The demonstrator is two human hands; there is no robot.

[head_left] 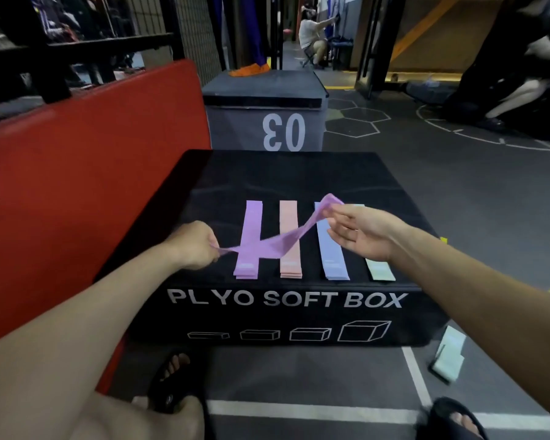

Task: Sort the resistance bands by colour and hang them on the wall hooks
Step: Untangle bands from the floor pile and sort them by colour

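A red padded mat leans close along the left of the black plyo box; a grey box marked 03 stands just behind, and open floor lies to the right. Four flat stacks lie side by side near the box's front edge: purple, peach, blue, green. Above them a twisted purple band stretches between the left hand, fisted round one end, and the right hand, pinching the other with remaining fingers spread. Pale green bands lie on the floor.
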